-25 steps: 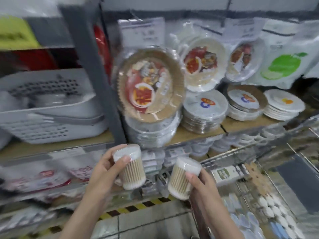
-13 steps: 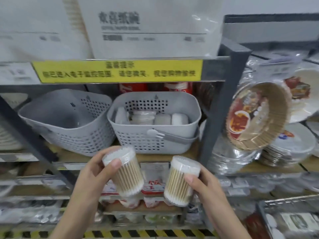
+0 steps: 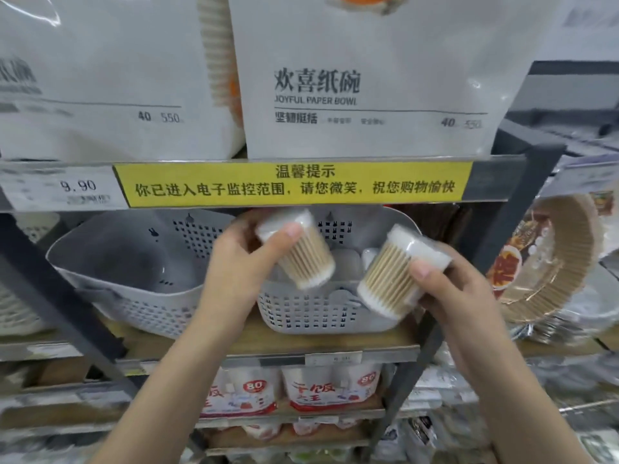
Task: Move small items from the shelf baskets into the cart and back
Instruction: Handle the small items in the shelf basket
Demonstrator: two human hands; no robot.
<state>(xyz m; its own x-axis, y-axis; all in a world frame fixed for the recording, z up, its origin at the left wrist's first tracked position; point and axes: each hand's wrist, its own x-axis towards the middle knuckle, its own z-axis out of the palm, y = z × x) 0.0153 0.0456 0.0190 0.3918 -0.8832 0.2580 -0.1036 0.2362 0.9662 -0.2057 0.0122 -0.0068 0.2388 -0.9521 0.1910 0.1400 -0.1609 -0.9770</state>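
Shop shelving fills my view, dark metal uprights and wooden boards, and I take the yellow sign [image 3: 294,184] on the shelf edge as my landmark. Just below it two grey baskets sit side by side on the board: the left basket [image 3: 134,279] looks empty from here, while the right basket [image 3: 321,313] already holds a few white items at the back.

My left hand [image 3: 234,266] curls around one swab tub [image 3: 298,252], thumb pressed across its front, and tips it over the right basket's rim, below the middle of the sign. My right hand [image 3: 459,289] grips a second tub [image 3: 398,272] the same way, tilted, off the basket's right end. I judge both are angled like this so they can drop lid-first through the low gap under the shelf edge; this reads as the return leg, tubs going back into the basket. The cart is not in view.

Above the sign stand big white packs of paper bowls [image 3: 365,78]. Right of it, past the upright, lean brown paper liners [image 3: 549,259]. Well below it, the lower shelf carries red-and-white packs [image 3: 331,386], and left of the sign there is a price tag [image 3: 67,189] reading 9.90.
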